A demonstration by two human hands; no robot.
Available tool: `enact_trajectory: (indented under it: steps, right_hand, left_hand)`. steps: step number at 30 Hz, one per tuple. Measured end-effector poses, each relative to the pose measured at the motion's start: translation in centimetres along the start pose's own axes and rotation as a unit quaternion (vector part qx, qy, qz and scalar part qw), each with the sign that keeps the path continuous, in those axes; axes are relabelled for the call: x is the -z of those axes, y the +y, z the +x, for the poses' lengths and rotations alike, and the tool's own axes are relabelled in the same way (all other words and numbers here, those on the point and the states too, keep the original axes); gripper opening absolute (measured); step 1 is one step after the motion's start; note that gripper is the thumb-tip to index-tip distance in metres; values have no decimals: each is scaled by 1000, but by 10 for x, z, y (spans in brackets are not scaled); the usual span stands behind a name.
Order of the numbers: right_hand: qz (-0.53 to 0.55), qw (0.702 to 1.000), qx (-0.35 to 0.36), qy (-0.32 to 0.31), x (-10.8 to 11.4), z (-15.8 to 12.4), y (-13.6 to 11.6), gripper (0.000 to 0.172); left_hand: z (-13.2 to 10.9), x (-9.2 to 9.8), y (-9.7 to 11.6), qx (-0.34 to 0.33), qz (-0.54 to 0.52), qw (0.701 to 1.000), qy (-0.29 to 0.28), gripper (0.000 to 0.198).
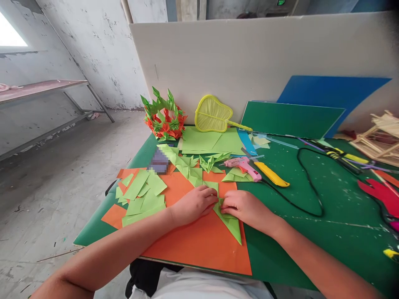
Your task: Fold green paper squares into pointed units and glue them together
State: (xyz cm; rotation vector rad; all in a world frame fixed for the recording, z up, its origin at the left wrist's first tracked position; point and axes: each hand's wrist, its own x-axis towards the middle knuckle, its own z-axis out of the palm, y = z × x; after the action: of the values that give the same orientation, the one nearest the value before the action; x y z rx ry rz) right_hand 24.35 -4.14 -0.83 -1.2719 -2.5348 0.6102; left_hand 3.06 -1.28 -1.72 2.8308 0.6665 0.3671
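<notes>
My left hand (195,203) and my right hand (245,206) meet over a light-green folded paper strip (232,229), fingers bent and closed on it. Its pointed end slants toward me at the lower right, and the fold between my fingertips is partly hidden. Beneath lies a large orange paper sheet (199,245). Just beyond my hands are green folded paper pieces (188,166) and spiky green paper leaves (212,161). Loose green paper squares (145,195) are scattered beside my left forearm.
A pink glue gun (245,165) and a yellow utility knife (272,173) lie beyond my right hand, with a black cord (311,182) looping right. At the back of the green table (296,236) stand an orange-and-green paper ornament (165,120) and a yellow leaf-shaped fan (213,114).
</notes>
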Motion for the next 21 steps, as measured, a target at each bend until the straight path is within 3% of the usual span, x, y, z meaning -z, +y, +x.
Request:
enact_trajectory:
  steps: [10,21]
  right_hand:
    - [-12,1000,15,7,3,-5,6,15]
    - [41,999,19,13,3,-2,7,14]
  left_hand:
    - [10,-4,8,33,-22,999,12,14]
    - [13,-10,21,57,74,995,23,13]
